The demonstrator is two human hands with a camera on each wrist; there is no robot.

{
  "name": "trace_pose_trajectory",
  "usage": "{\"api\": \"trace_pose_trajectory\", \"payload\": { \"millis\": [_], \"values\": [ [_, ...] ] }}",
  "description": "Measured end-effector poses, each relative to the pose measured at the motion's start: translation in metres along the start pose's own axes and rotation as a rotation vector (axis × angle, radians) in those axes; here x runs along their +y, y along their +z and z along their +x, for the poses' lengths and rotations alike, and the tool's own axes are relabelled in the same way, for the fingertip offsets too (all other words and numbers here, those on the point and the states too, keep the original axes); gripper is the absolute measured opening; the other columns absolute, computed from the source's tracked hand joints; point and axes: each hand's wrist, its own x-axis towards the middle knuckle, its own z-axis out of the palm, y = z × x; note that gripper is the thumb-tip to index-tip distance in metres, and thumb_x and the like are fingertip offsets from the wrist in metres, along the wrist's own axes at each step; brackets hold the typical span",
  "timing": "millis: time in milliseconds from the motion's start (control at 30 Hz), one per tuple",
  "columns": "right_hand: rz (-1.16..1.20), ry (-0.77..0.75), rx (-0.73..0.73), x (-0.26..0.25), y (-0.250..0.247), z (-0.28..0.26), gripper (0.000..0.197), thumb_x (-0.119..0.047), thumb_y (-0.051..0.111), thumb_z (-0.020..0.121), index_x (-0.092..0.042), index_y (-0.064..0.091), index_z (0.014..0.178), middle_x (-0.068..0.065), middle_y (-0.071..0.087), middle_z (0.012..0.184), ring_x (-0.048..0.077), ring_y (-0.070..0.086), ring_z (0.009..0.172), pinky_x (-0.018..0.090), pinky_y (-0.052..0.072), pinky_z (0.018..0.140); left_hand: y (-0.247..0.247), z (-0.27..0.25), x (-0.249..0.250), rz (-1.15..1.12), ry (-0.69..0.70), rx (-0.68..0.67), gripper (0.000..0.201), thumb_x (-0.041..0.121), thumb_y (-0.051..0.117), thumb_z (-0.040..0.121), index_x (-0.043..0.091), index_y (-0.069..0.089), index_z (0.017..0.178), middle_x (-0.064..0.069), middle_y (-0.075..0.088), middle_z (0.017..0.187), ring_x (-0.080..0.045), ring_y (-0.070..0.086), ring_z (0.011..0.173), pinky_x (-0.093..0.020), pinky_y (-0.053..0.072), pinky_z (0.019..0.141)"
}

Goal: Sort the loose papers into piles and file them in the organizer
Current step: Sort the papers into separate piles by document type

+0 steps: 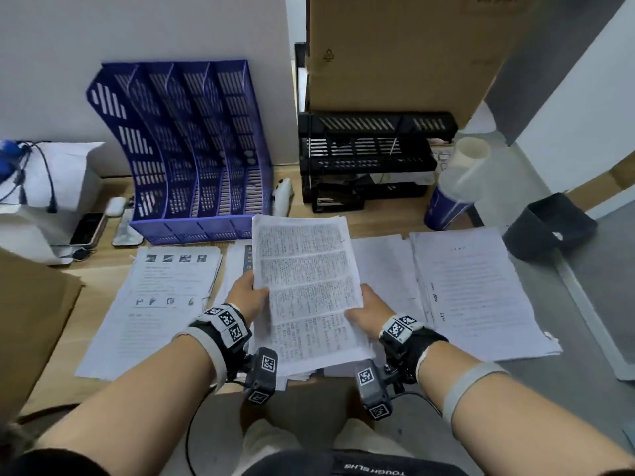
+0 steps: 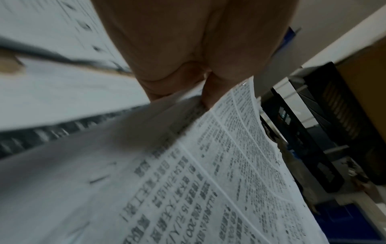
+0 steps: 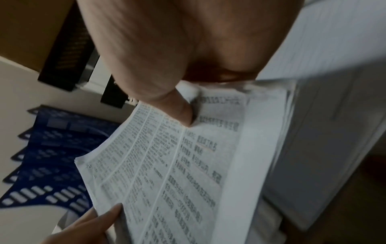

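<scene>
I hold a stack of densely printed sheets (image 1: 305,286) raised above the desk, its far end tilted up. My left hand (image 1: 245,293) grips the stack's left edge and my right hand (image 1: 366,310) grips its right edge, thumb on top of the print (image 3: 183,113). The same printed stack (image 2: 219,173) fills the left wrist view, pinched below my left hand (image 2: 188,74). A blue four-slot file organizer (image 1: 192,152) stands behind the stack, its slots empty. On the desk lie sorted piles: a pile with pictures (image 1: 161,304) at left and a text pile (image 1: 474,297) at right.
A black stacked letter tray (image 1: 367,159) sits right of the organizer under a cardboard box (image 1: 405,53). A clear bottle (image 1: 453,187) stands at the right, a phone (image 1: 87,228) and white box (image 1: 44,187) at left. A black bin (image 1: 546,225) sits beyond the desk's right edge.
</scene>
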Motion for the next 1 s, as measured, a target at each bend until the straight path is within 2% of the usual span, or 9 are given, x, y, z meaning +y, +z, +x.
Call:
{"api": "trace_pose_trajectory", "payload": {
  "millis": [167, 300, 400, 500, 567, 767, 867, 933, 1000],
  "values": [
    [0.024, -0.085, -0.102, -0.032, 0.064, 0.016, 0.037, -0.003, 0.052, 0.089, -0.018, 0.054, 0.123, -0.004, 0.063, 0.112, 0.018, 0.059, 0.109, 0.030, 0.044, 0.090, -0.073, -0.027, -0.021, -0.049, -0.115, 0.155, 0.019, 0.017, 0.065, 0.081, 0.027, 0.070, 0.097, -0.005, 0.075, 0.104, -0.031, 0.071, 0.096, -0.052, 0.057, 0.088],
    [0.031, -0.065, -0.093, -0.049, 0.110, 0.025, 0.042, 0.000, 0.053, 0.089, -0.019, 0.054, 0.126, -0.003, 0.062, 0.114, 0.019, 0.058, 0.113, 0.031, 0.045, 0.094, -0.123, -0.033, -0.042, -0.140, -0.207, 0.213, 0.017, 0.010, 0.055, 0.092, 0.013, 0.066, 0.105, -0.015, 0.072, 0.103, -0.030, 0.068, 0.087, -0.044, 0.058, 0.084],
    [0.052, -0.026, -0.033, -0.058, 0.139, 0.032, 0.042, 0.001, 0.055, 0.087, -0.023, 0.057, 0.122, 0.002, 0.064, 0.115, 0.025, 0.059, 0.116, 0.038, 0.046, 0.102, -0.160, -0.026, -0.065, -0.096, -0.249, 0.247, 0.024, 0.009, 0.056, 0.094, 0.009, 0.064, 0.117, -0.018, 0.066, 0.098, -0.028, 0.060, 0.075, -0.034, 0.050, 0.069],
    [0.071, -0.003, 0.069, -0.063, 0.163, 0.036, 0.036, -0.002, 0.058, 0.088, -0.025, 0.059, 0.115, -0.001, 0.064, 0.111, 0.022, 0.059, 0.111, 0.035, 0.047, 0.098, -0.201, -0.019, -0.087, 0.127, -0.313, 0.308, 0.043, 0.013, 0.062, 0.089, 0.016, 0.055, 0.131, -0.014, 0.059, 0.123, -0.032, 0.062, 0.098, -0.031, 0.047, 0.077],
    [0.063, 0.024, 0.118, -0.063, 0.176, 0.038, 0.033, -0.007, 0.058, 0.090, -0.022, 0.060, 0.119, -0.002, 0.065, 0.115, 0.019, 0.058, 0.109, 0.030, 0.045, 0.092, -0.226, -0.018, -0.098, 0.278, -0.376, 0.346, 0.056, 0.019, 0.063, 0.085, 0.025, 0.045, 0.137, -0.014, 0.044, 0.138, -0.036, 0.056, 0.114, -0.036, 0.049, 0.089],
    [-0.015, 0.111, 0.200, -0.059, 0.208, 0.036, 0.040, -0.009, 0.051, 0.091, -0.020, 0.060, 0.128, -0.003, 0.063, 0.121, 0.021, 0.058, 0.112, 0.029, 0.043, 0.091, -0.250, -0.012, -0.114, 0.641, -0.422, 0.307, 0.083, 0.033, 0.082, 0.067, 0.016, 0.036, 0.134, -0.018, 0.037, 0.133, -0.038, 0.036, 0.125, -0.049, 0.041, 0.100],
    [0.000, 0.156, 0.210, -0.060, 0.215, 0.031, 0.044, -0.004, 0.049, 0.089, -0.019, 0.058, 0.129, 0.000, 0.064, 0.118, 0.022, 0.058, 0.110, 0.031, 0.044, 0.094, -0.246, -0.005, -0.117, 0.648, -0.464, 0.252, 0.101, 0.041, 0.088, 0.060, 0.012, 0.026, 0.134, -0.021, 0.045, 0.131, -0.041, 0.044, 0.123, -0.052, 0.046, 0.098],
    [-0.009, 0.159, 0.212, -0.059, 0.218, 0.030, 0.043, -0.004, 0.050, 0.089, -0.019, 0.058, 0.128, 0.001, 0.065, 0.118, 0.022, 0.058, 0.108, 0.031, 0.045, 0.093, -0.245, -0.002, -0.115, 0.582, -0.455, 0.202, 0.088, 0.034, 0.087, 0.065, 0.008, 0.033, 0.130, -0.019, 0.056, 0.124, -0.040, 0.057, 0.110, -0.045, 0.052, 0.088],
    [-0.013, 0.147, 0.217, -0.061, 0.220, 0.030, 0.043, -0.005, 0.051, 0.090, -0.019, 0.058, 0.129, 0.003, 0.064, 0.123, 0.024, 0.058, 0.115, 0.032, 0.045, 0.097, -0.247, -0.001, -0.112, 0.581, -0.369, 0.149, 0.049, 0.027, 0.078, 0.077, 0.010, 0.053, 0.115, -0.015, 0.066, 0.112, -0.031, 0.062, 0.087, -0.035, 0.051, 0.071]
  ]
}}
